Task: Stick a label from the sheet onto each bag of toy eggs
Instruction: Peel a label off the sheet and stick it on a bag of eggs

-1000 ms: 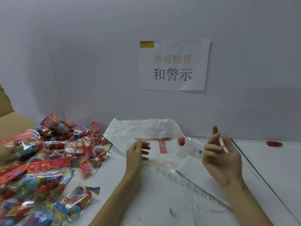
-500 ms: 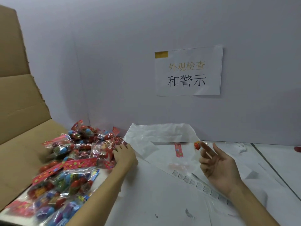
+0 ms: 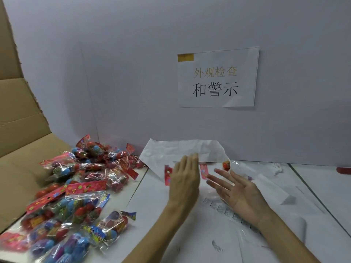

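Observation:
A heap of clear bags of toy eggs (image 3: pixel 79 188) with red headers lies at the left. My left hand (image 3: pixel 185 179) is over the middle of the table, back to the camera and fingers pointing up. It holds one bag of toy eggs, whose red header (image 3: pixel 168 175) sticks out at its left; the thumb is hidden. My right hand (image 3: pixel 237 190) is open, palm up and fingers spread, above the label sheet (image 3: pixel 228 212), a strip of small printed labels. Another bag (image 3: pixel 204 170) lies between the hands, with one orange egg (image 3: pixel 226 165) showing.
Crumpled white paper (image 3: pixel 182 149) leans on the back wall under a printed sign (image 3: pixel 218 78). A cardboard box flap (image 3: pixel 20 145) lies under and beside the heap at the left. A small red object (image 3: pixel 343 170) sits at the far right.
My left hand reached into the heap, then came back to the middle with a bag. My right hand dropped lower and spread its fingers. The camera view swung left.

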A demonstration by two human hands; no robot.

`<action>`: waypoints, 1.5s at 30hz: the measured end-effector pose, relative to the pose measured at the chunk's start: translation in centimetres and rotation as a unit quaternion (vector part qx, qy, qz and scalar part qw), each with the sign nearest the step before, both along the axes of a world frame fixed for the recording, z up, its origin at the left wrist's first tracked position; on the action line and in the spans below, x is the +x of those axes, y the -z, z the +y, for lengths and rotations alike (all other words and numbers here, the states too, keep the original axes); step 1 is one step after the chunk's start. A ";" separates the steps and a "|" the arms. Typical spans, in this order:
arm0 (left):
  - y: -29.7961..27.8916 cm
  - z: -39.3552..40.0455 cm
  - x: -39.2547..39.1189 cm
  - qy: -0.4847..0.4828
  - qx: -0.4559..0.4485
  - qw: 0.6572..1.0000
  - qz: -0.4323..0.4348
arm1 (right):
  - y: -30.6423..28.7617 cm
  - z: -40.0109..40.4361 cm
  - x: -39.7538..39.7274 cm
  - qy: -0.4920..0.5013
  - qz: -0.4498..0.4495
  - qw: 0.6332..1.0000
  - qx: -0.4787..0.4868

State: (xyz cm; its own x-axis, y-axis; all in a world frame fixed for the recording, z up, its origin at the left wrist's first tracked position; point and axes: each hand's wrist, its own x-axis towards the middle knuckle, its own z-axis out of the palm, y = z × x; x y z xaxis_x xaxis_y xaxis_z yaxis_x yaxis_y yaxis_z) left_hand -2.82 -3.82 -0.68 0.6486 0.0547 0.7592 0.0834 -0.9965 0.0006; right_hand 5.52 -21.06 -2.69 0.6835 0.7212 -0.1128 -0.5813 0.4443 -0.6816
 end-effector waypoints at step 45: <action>1.7 1.3 0.7 0.225 -0.721 0.648 0.091 | -0.6 0.2 -1.5 0.124 -0.333 0.889 -0.290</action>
